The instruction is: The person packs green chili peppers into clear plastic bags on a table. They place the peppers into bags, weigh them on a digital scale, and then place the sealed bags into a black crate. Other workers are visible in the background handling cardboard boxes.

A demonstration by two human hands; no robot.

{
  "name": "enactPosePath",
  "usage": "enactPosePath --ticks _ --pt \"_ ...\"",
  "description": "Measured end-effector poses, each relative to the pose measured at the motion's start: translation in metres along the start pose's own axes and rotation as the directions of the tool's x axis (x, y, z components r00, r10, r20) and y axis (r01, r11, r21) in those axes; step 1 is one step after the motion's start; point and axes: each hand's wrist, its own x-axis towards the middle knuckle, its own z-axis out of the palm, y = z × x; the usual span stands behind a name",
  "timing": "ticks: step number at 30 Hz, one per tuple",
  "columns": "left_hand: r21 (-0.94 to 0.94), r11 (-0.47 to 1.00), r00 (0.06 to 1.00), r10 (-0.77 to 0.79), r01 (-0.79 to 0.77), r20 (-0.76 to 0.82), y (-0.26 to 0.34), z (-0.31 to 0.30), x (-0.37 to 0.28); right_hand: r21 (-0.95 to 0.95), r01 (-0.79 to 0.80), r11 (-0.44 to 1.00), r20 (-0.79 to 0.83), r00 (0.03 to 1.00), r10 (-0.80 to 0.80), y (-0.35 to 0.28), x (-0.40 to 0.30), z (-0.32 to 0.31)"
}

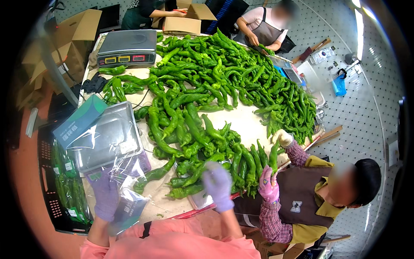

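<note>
My left hand (106, 194), in a lilac glove, grips a clear plastic bag (131, 199) with a printed blue end that hangs near the table's front edge. Behind the bag stands a scale with a steel pan (106, 142). On the pan lies another clear bag with a blue-green printed part (81, 120). My right hand (218, 186), gloved alike, is blurred over long green peppers (186, 191) at the table's front. Its fingers look curled, but whether a pepper is inside them is hidden. One pepper (155, 176) lies between my hands, partly behind the clear bag.
A large heap of green peppers (220, 68) covers much of the table (242, 118). A second scale (127, 48) stands at the back left. Bagged peppers fill a black crate (48, 181) at my left. A co-worker's gloved hands (269, 184) hold a pepper close to my right; two other people work behind.
</note>
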Motion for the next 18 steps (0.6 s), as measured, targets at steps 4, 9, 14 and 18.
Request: enactPosePath --ticks 4,9,14,18 --pt "-0.083 0.994 0.994 -0.059 0.066 0.09 0.007 -0.001 0.007 -0.533 -0.249 0.809 -0.175 0.967 0.183 0.09 -0.011 -0.052" --pt "-0.146 0.989 1.0 0.003 0.001 0.023 0.006 -0.001 0.011 -0.602 -0.561 0.568 -0.499 0.82 0.281 0.178 -0.052 -0.076" --pt "-0.188 0.957 0.968 -0.194 0.223 0.159 -0.008 -0.007 0.003 -0.642 -0.643 0.417 -0.392 0.743 0.543 0.187 -0.049 -0.088" --pt "-0.193 0.96 0.975 -0.184 0.205 0.124 0.011 -0.013 0.008 -0.662 -0.629 0.408 -0.299 0.72 0.627 0.187 -0.042 -0.104"
